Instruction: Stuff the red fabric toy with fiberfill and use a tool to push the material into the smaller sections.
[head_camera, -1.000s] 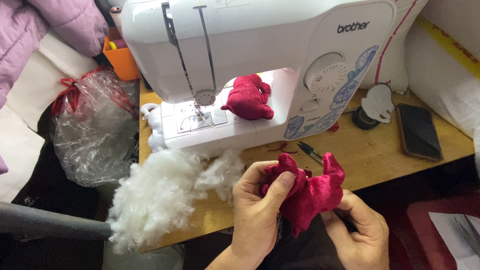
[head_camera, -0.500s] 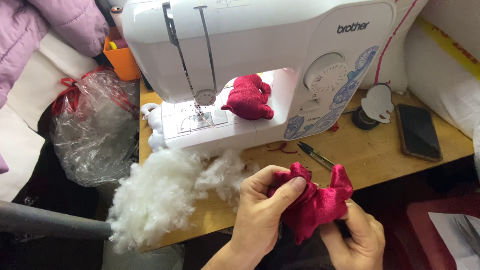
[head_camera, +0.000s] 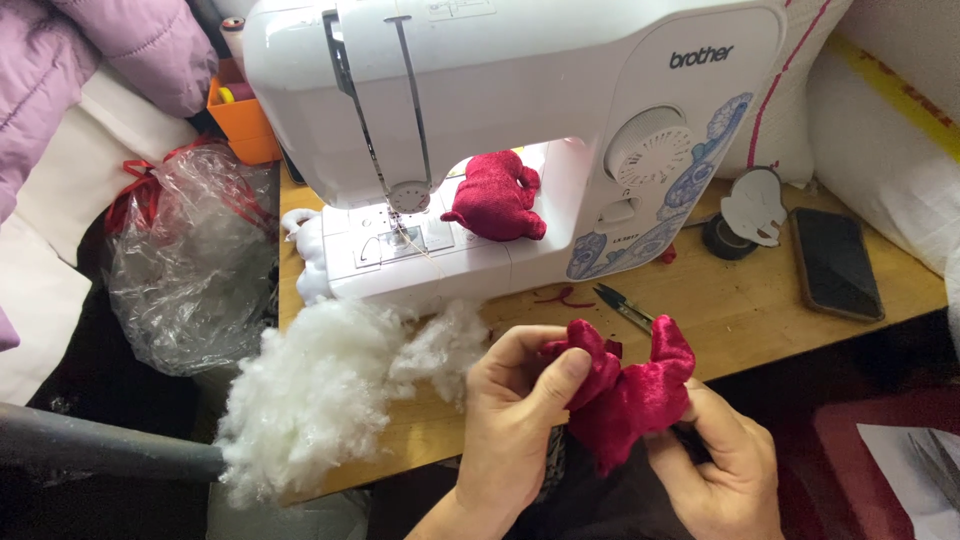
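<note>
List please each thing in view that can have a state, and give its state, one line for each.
Left hand: fingers pinching the red velvet piece.
Right hand: gripping the piece's lower edge.
Red velvet piece: limp, crumpled.
Red stuffed toy: filled, lying on the sewing machine bed.
White stuffing: loose pile on the table.
Phone: screen dark.
Plastic bag: crumpled, open or tied unclear.
Snips: lying flat, closed.

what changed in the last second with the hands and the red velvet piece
Both hands kept hold of the dark red velvet fabric piece and worked it slightly right and up; the left hand shifted its thumb across the top lobe, and the right hand stayed under it. The white stuffing fluff, the finished red velvet shape on the white sewing machine and the black phone stayed put.
</note>
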